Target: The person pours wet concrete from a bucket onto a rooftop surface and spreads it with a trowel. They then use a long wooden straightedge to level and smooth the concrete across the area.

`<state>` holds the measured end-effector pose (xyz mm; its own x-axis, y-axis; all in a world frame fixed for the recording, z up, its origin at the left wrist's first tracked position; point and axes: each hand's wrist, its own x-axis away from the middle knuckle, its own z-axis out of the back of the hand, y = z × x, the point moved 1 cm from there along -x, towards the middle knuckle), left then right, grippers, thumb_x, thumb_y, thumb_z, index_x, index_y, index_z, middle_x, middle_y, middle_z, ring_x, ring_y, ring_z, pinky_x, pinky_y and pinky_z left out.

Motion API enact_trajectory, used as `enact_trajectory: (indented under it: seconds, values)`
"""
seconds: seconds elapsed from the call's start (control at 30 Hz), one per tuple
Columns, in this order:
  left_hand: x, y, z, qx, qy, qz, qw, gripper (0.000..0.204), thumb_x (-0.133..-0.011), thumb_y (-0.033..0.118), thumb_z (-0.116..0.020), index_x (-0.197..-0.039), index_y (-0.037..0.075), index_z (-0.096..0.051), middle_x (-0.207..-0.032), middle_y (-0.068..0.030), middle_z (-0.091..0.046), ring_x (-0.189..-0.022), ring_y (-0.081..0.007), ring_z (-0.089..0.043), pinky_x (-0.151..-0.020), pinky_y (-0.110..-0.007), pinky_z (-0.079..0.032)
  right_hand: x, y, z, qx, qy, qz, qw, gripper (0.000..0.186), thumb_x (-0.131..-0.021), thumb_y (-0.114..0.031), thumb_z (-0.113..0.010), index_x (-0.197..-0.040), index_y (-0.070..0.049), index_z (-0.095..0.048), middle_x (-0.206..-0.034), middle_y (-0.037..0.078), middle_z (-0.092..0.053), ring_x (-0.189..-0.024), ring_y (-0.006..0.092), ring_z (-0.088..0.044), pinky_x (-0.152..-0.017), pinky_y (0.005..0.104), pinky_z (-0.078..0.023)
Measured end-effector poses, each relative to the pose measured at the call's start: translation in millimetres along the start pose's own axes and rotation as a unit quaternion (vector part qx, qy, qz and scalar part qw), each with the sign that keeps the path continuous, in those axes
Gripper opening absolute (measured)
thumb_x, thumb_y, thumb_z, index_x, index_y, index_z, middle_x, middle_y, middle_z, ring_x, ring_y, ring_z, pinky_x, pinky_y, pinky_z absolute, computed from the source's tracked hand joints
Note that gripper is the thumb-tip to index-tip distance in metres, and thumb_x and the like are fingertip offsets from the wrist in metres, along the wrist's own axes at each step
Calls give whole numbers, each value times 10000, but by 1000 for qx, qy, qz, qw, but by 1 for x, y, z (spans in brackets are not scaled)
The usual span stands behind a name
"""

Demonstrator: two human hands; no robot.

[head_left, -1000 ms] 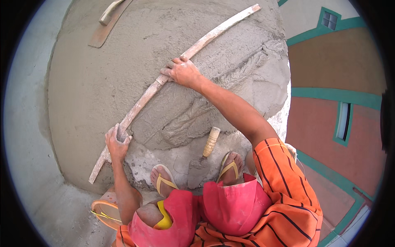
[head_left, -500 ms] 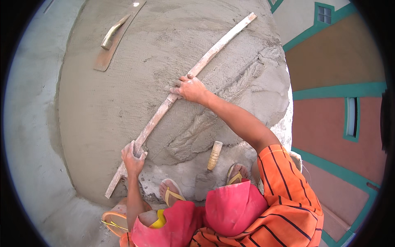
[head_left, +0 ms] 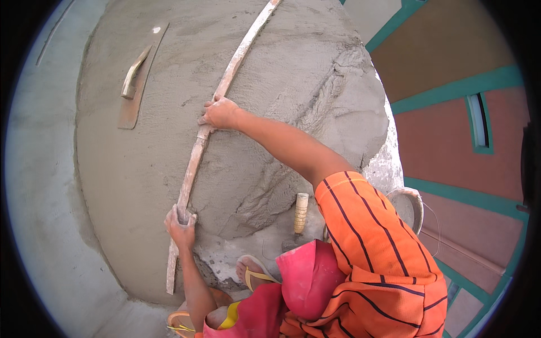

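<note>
A long, pale wooden straightedge [head_left: 193, 163] lies slantwise across a bed of wet grey mortar [head_left: 141, 180], its far end running out at the top of the view. My left hand [head_left: 180, 227] is closed around its near part, thumb and fingers on either edge. Farther up, my right hand [head_left: 220, 114] grips the same board from above, with mortar smeared on the fingers. A rectangular plastering trowel [head_left: 131, 112] with a wooden handle rests on the smoothed mortar left of the board. Right of the straightedge the mortar is rough and ridged.
A trowel with a ribbed handle [head_left: 301, 213] stands by my sandalled foot [head_left: 252, 270]. One bucket [head_left: 414, 203] is at my right, and an orange-rimmed one [head_left: 179, 324] at lower left. A smooth grey surface [head_left: 45, 186] borders the mortar; the mortar's right edge drops toward painted walls [head_left: 451, 135].
Both hands still hold the straightedge. Its far part has swung left, closer to the plastering trowel, and it lies more nearly straight away from me. The view has shifted as well.
</note>
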<state>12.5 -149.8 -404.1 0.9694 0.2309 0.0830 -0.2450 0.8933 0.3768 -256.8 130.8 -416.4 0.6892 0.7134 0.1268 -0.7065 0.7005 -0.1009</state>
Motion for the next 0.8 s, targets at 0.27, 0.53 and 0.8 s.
enact_trajectory:
  seconds: [0.27, 0.53, 0.8]
  values:
    - [15, 49, -21, 9, -29, -70, 997, 741, -666, 167, -832, -1330, 13, -544, -1242, -172, -564, -1183, -361, -481, -1037, -461, -366, 88, 44, -18, -13, 21, -57, 998, 386, -913, -268, -589, -1290, -351, -607, -1140, -21, -672, -1239, 167, -529, -1057, 443, -384]
    - [27, 77, -28, -18, -27, -87, 996, 728, -659, 143, -839, -1309, -16, -554, -1228, -189, -568, -1175, -367, -489, -1026, -448, -387, 129, 50, -20, -61, 72, -93, 991, 351, -910, -184, -550, -1226, -291, -660, -1114, 6, -686, -1224, 191, -548, -1036, 451, -416]
    - [39, 73, -29, -18, -73, -88, 993, 751, -682, 235, -826, -1347, 44, -534, -1256, -169, -551, -1202, -360, -454, -1046, -487, -336, 148, 43, -20, -41, 18, -101, 994, 241, -897, -167, -553, -1072, -216, -712, -1045, 43, -698, -1110, 218, -623, -939, 441, -483]
